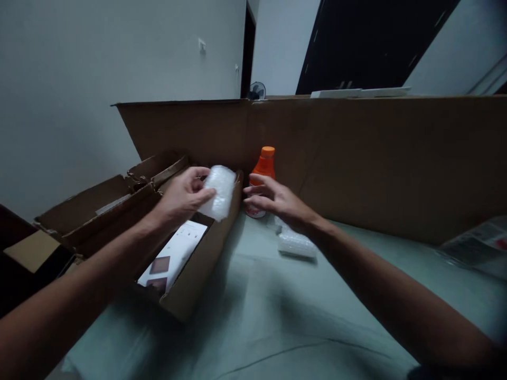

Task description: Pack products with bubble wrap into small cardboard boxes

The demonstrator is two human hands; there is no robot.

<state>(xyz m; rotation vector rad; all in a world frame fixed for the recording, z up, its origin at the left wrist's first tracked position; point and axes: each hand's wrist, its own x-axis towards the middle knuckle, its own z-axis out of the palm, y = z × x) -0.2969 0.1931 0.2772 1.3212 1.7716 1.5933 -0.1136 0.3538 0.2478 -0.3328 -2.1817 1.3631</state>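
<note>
My left hand [186, 189] grips a bubble-wrapped bundle [220, 193], thumb on its near side, and holds it above a long cardboard box [198, 285]. Whatever the wrap encloses is hidden. In that box lies a white printed sheet [176, 256] with brown pictures. To the right, my right hand [277, 199] has its fingers apart and holds nothing. It is in front of an orange bottle [265, 164] with an orange cap, covering part of it; I cannot tell if they touch. Below the right wrist, another piece of bubble wrap [297, 244] lies on the pale surface.
Open cardboard boxes [95, 206] stand at the left. A tall cardboard panel [376, 163] runs across the back of the pale green surface [253, 316]. At the right edge is a clear plastic package [475, 245]. Beyond the panel stand a fan [257, 91] and a dark cabinet [368, 47].
</note>
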